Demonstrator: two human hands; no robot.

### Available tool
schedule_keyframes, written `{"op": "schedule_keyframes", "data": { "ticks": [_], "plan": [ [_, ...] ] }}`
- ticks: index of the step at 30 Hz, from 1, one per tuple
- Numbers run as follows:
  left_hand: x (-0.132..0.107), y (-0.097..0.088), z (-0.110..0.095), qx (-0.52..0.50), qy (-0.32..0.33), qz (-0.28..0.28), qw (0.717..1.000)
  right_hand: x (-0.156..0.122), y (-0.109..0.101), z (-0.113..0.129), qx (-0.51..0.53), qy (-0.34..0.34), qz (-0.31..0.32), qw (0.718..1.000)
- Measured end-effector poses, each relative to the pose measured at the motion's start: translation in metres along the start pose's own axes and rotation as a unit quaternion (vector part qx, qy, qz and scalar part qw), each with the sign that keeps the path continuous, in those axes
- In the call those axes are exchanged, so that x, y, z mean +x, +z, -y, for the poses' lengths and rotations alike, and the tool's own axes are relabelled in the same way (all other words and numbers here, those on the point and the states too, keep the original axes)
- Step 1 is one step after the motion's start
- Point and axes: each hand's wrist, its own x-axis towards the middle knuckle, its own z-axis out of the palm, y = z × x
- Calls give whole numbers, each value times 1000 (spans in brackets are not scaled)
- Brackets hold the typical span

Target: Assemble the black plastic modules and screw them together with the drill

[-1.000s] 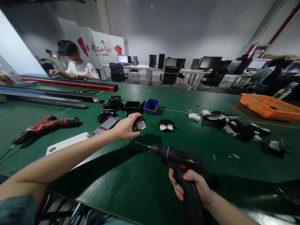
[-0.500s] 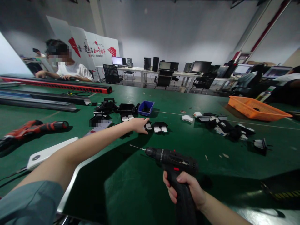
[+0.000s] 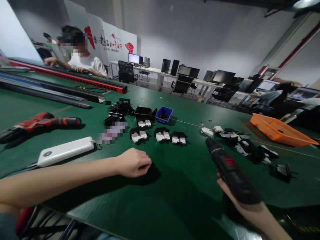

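Note:
My right hand (image 3: 231,193) is wrapped round a black cordless drill (image 3: 233,173), held above the right part of the table with its chuck pointing away from me. Motion smears the drill, and no bit shows at its tip. Near the middle, my left hand (image 3: 135,162) hovers low over the green table (image 3: 180,190), fingers curled in. Whatever those fingers may hold is hidden. Just beyond it stand several black parts with white pads, among them a left one (image 3: 139,135), a middle one (image 3: 162,134) and a right one (image 3: 179,138).
A white power strip (image 3: 66,151) and a red-black power tool (image 3: 42,125) lie at left. Behind the parts are a blue bin (image 3: 164,115) and a black bin (image 3: 143,112). More loose parts (image 3: 246,145) and an orange basket (image 3: 282,130) are at right. Long rails (image 3: 65,75) lie near a seated person (image 3: 85,61).
My left hand has drawn back towards me from the black-and-white parts, its fingers now curled. The drill has shifted right and swung from pointing left to pointing forward. The view has tilted.

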Motion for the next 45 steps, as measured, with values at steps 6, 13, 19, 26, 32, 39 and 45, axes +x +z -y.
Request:
{"op": "schedule_keyframes", "data": {
  "ticks": [6,13,19,26,32,39,45],
  "plan": [
    [-23,18,-17,-56,95,-5,994,34,13,-12,-343,39,64,936],
    [-29,18,-11,-98,92,-12,991,65,13,-23,-362,50,119,923],
    [-33,9,20,-51,-3,-91,995,59,17,-2,-383,-3,97,919],
    [-37,-9,81,-19,-289,-290,912,31,126,70,-249,-234,38,939],
    [-37,17,102,-66,-390,-247,885,78,242,88,-191,-234,86,949],
    [-39,21,109,-181,-406,-218,869,120,303,91,-149,-228,2,962],
    [-35,19,91,-376,-415,-226,797,100,270,92,-106,-312,24,944]
  ]
}}
